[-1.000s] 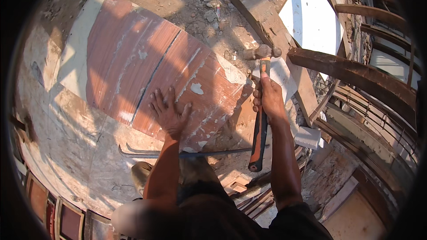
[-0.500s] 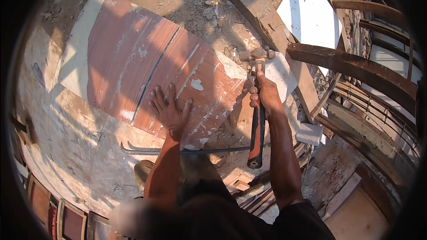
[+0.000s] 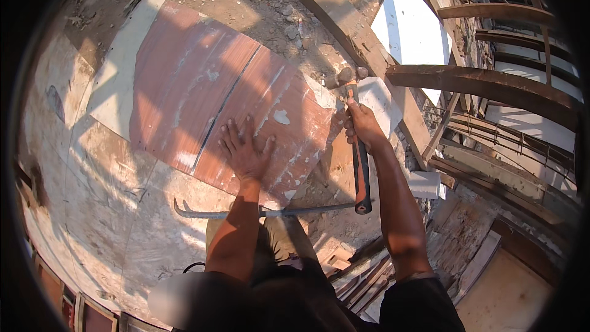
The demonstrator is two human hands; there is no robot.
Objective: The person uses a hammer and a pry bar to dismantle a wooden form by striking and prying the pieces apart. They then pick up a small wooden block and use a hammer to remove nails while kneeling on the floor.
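My left hand point(image 3: 247, 152) lies flat with spread fingers on a reddish-brown wood-grain panel point(image 3: 184, 80), near its lower edge. The panel has a dark seam, pale scuffs and a cream strip at its far left. My right hand point(image 3: 365, 128) is wrapped around the upper handle of a hammer point(image 3: 362, 181), whose grip is black and orange. The hammer's head points away from me, over the panel's right corner and a pale slab point(image 3: 380, 103). Below the panel a crowbar point(image 3: 209, 214) lies crosswise, passing behind my left forearm.
A curved dark beam point(image 3: 479, 83) juts in from the right, by a white sheet point(image 3: 410, 21). A long board point(image 3: 319, 15) runs diagonally beyond the panel, among rubble. Right of my forearm sits a white block point(image 3: 425, 184). Framed panels point(image 3: 98, 316) stand at lower left.
The hammer has tilted: its head has swung left and its handle end right, with my right hand still around it. My left hand stays flat on the panel. The whole view has shifted slightly.
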